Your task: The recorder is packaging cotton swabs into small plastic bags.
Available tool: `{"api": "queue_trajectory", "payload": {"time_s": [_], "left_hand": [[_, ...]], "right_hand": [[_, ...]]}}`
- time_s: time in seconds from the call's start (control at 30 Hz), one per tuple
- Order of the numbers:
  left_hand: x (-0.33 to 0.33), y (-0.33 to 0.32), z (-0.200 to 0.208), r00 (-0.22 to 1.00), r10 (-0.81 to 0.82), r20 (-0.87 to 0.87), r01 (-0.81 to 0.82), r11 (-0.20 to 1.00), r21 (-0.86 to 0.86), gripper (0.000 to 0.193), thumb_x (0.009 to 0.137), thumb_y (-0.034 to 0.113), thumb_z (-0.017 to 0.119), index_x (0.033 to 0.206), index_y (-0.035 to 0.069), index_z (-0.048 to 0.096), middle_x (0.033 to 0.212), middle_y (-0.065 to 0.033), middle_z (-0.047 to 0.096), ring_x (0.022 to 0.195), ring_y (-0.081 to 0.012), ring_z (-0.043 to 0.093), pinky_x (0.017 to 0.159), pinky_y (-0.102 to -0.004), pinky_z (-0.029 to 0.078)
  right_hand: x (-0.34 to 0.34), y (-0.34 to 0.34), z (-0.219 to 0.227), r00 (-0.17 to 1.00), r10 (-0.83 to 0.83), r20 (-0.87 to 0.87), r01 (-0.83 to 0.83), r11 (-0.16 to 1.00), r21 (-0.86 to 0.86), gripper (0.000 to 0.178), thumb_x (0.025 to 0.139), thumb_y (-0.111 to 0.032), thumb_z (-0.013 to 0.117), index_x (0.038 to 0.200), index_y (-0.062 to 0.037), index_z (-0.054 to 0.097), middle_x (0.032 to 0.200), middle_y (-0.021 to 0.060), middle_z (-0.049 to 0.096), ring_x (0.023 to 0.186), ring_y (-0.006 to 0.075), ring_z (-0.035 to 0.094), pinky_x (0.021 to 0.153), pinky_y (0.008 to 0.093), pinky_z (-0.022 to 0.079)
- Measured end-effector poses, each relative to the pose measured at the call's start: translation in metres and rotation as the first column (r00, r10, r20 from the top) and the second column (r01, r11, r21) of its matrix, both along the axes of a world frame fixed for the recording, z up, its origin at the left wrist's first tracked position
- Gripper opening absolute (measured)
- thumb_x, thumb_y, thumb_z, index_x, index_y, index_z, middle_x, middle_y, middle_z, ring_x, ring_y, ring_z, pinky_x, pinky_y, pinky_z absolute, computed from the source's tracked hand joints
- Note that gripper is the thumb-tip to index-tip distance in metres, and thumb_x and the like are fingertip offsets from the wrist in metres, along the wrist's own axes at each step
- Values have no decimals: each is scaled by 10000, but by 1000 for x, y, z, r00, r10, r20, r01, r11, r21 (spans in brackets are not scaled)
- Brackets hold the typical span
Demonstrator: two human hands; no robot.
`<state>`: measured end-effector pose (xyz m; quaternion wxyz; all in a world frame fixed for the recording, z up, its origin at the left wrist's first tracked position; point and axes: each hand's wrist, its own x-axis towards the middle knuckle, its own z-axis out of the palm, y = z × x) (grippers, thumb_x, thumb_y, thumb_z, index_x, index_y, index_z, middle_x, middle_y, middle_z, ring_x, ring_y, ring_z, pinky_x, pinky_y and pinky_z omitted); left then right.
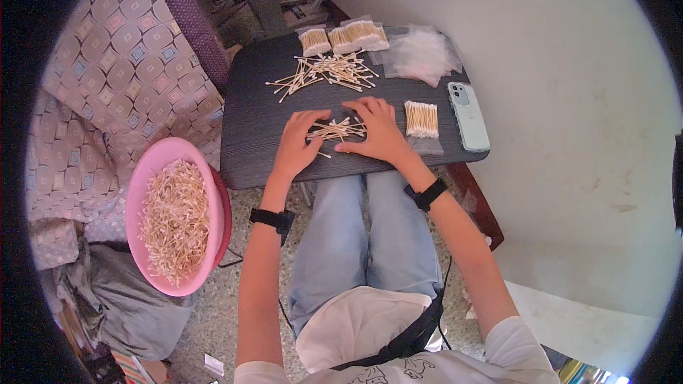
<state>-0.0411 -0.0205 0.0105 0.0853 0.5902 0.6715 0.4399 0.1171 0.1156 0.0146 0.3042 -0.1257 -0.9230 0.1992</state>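
Note:
A small loose bunch of cotton swabs (337,129) lies on the dark table between my hands. My left hand (299,139) curves round its left side, thumb and fingers apart, touching the swab ends. From the other side my right hand (378,131) does the same, its thumb and forefinger spread around the bunch. One stray swab (324,155) sticks out toward the near edge. Beyond the hands is a bigger scattered heap of swabs (327,72). A packed bag of swabs (422,119) lies just right of my right hand.
Several filled swab bags (343,37) sit at the table's far edge, beside a stack of clear plastic bags (423,53). A light green phone (467,117) lies at the right edge of the table (249,121). Left of it, a pink basin (134,220) holds many swabs. A wall (569,135) stands right.

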Motion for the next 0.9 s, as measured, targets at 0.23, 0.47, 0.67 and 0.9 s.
{"api": "queue_trajectory", "payload": {"time_s": [0.23,0.47,0.67,0.9], "left_hand": [[7,4,5,995,0,-104,0,1000,2,364,743,55,628,1103,106,623,1059,-86,604,1051,-289,517,945,-396,402],[3,8,0,997,44,-71,-47,998,-38,219,828,119,625,1044,87,647,1002,-83,620,979,-265,548,867,-368,427],[1,13,-3,996,71,49,-69,997,-40,179,861,138,606,1023,77,652,971,-78,608,932,-257,562,811,-354,447],[0,12,-8,980,197,-7,-195,975,106,166,863,92,575,1010,79,652,985,-84,602,941,-285,550,830,-374,428]], "right_hand": [[3,3,-2,996,85,21,-79,977,-199,333,733,-282,722,988,-80,651,927,67,583,947,262,516,862,381,391],[-5,8,-12,994,67,-92,-87,967,-240,180,807,-207,667,905,-56,677,885,92,589,874,283,556,779,373,448],[-14,10,-11,997,29,-67,-41,980,-196,185,814,-224,664,933,-84,688,843,90,592,806,299,574,732,387,463],[-11,3,-5,991,8,-131,-43,963,-266,196,815,-167,640,995,-93,661,848,85,601,859,286,556,779,382,449]]}}
